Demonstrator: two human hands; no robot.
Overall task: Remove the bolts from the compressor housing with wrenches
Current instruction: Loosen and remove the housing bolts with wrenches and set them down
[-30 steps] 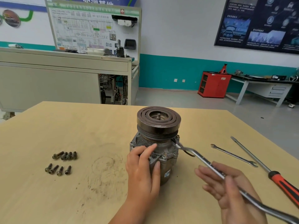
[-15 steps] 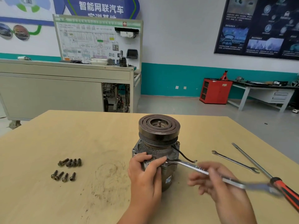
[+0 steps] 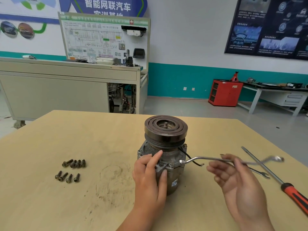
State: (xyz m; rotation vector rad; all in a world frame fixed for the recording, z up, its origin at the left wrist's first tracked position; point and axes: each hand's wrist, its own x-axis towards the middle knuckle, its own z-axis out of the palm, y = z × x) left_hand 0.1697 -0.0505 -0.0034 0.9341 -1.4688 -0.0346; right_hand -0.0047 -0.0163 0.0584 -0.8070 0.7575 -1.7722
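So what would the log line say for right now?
left hand holds compressor | right hand pinches wrench, end beside housing flange | loose bolts on table, left | spare wrench, screwdriver lie right

— Anything legible?
— On blue wall sign (image 3: 106,6), top edge of wall: "智能网联汽车"; lower line cut off by training board (image 3: 103,39).
— Elsewhere?
— Dark poster (image 3: 266,27): print too small.

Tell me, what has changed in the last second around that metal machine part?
The right hand swung the wrench: its handle, earlier angled toward the person, now lies level, pointing right, head beside the compressor housing. The left hand kept gripping it; loose bolts, spare wrench and screwdriver stayed put.
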